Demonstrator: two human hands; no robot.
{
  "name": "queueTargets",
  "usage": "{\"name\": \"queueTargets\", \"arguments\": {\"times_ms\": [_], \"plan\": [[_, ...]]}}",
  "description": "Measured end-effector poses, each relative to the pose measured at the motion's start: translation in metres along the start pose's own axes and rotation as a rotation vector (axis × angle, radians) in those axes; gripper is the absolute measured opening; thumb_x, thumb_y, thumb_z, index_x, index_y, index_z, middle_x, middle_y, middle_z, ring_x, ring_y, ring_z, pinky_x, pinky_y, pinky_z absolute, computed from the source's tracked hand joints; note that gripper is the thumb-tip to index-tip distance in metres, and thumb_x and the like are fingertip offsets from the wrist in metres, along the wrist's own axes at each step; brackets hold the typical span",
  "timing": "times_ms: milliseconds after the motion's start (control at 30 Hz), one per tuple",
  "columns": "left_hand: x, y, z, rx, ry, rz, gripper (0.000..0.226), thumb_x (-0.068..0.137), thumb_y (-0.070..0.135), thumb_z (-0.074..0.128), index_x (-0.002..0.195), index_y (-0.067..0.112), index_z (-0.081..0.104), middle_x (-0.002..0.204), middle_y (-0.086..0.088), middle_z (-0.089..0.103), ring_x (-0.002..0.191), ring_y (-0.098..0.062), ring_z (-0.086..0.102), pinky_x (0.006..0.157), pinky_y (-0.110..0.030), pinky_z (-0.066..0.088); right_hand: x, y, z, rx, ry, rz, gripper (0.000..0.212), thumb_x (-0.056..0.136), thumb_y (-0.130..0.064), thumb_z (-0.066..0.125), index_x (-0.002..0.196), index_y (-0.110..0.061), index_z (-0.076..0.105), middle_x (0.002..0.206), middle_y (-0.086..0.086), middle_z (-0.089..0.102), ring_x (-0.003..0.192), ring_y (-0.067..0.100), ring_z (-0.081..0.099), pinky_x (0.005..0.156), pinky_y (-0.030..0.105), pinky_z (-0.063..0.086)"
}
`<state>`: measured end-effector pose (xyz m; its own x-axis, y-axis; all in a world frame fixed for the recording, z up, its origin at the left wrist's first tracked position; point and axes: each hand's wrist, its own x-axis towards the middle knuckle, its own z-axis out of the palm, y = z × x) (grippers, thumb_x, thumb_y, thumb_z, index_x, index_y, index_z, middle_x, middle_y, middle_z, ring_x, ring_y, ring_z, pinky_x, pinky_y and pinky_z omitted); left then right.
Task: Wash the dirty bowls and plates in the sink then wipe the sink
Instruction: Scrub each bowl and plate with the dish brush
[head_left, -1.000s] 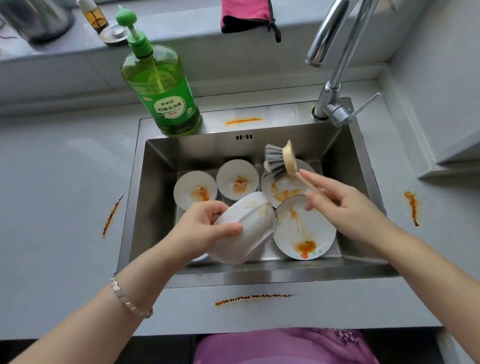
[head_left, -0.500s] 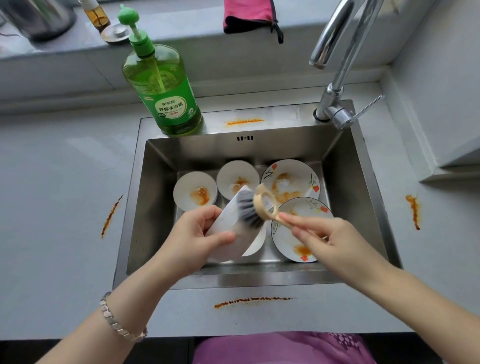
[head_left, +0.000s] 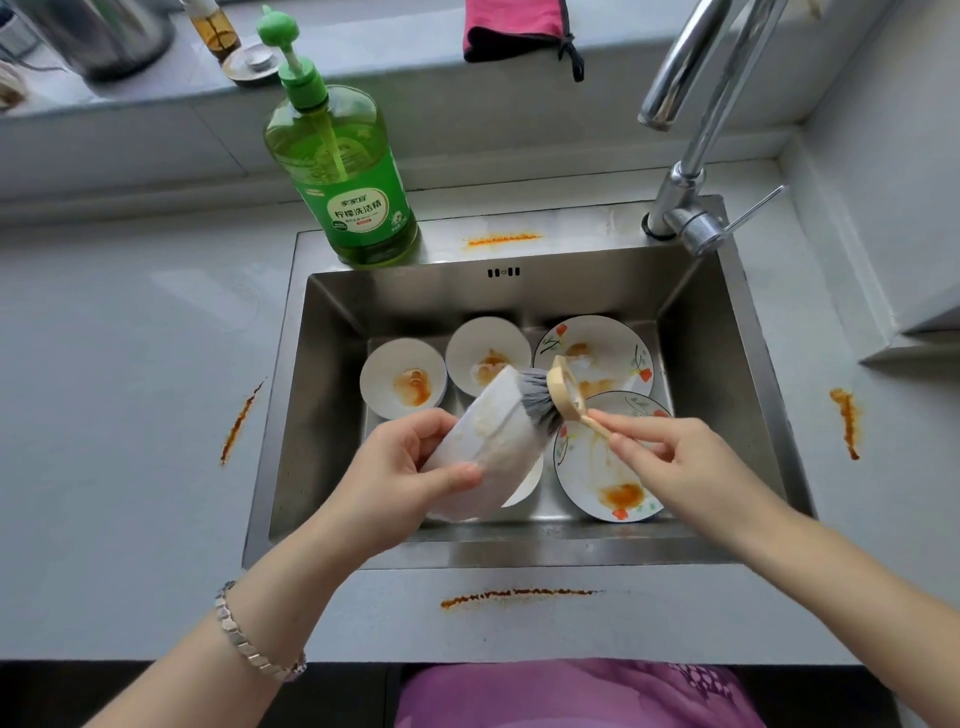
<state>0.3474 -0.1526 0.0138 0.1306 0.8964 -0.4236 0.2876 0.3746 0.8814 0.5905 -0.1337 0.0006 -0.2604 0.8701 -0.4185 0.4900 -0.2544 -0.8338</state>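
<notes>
Stainless steel sink (head_left: 322, 415), contents: two small white bowls (head_left: 402, 376) at back left, both stained orange; two flower-rimmed plates (head_left: 597, 343) at right, one behind the other, both smeared.

White bowl (head_left: 493, 441): tilted on its side above the sink, gripped by your left hand (head_left: 410, 467), thumb across the outer wall.

Brush (head_left: 545, 395): grey bristles against that bowl's outside; your right hand (head_left: 685, 467) pinches the wooden handle.

Green soap bottle (head_left: 343, 171): upright on the sink's back rim.

Curled left grip (head_left: 397, 475) holding; right grip (head_left: 691, 467) pinching thumb-to-forefinger.
</notes>
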Motion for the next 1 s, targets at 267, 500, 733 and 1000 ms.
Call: {"name": "queueTargets", "arguments": {"times_ms": [267,500,733,1000], "plan": [[0.000,0.003,-0.012,-0.169,-0.018,-0.035,0.039,0.054,0.028,0.079,0.088,0.012,0.067,0.078,0.000,0.072,0.075,-0.015,0.068,0.057,-0.020,0.052,0.007,-0.006,0.001,0.066,-0.008,-0.002,0.031,0.095,-0.021,0.048,0.120,-0.035,0.060,0.038,-0.014,0.032,0.046,0.009,0.024,0.058,0.028,0.033],[-0.001,-0.001,-0.017,-0.139,-0.039,-0.043,0.050,0.049,0.039,0.074,0.090,0.012,0.067,0.081,0.001,0.072,0.081,-0.017,0.068,0.061,-0.024,0.056,0.004,-0.007,-0.002,0.055,-0.047,0.038,0.031,0.094,-0.022,0.049,0.116,-0.041,0.060,0.044,-0.012,0.024,0.052,0.018,0.020,0.070,0.032,0.019],[0.007,0.003,-0.022,-0.186,-0.016,0.033,0.042,0.050,0.032,0.075,0.086,0.010,0.067,0.074,-0.001,0.072,0.071,-0.013,0.067,0.059,-0.021,0.054,0.005,-0.021,-0.007,0.063,-0.013,-0.051,0.032,0.094,-0.017,0.049,0.109,-0.044,0.058,0.036,-0.013,0.030,0.039,0.007,0.029,0.055,0.007,0.033],[0.011,0.009,-0.029,-0.235,-0.013,0.071,0.051,0.040,0.056,0.086,0.079,0.026,0.075,0.077,0.001,0.072,0.073,-0.013,0.068,0.057,-0.023,0.054,0.011,-0.020,-0.009,0.096,-0.027,-0.061,0.035,0.094,-0.019,0.049,0.108,-0.049,0.057,0.042,-0.010,0.033,0.046,0.011,0.025,0.049,0.019,0.027]]}}
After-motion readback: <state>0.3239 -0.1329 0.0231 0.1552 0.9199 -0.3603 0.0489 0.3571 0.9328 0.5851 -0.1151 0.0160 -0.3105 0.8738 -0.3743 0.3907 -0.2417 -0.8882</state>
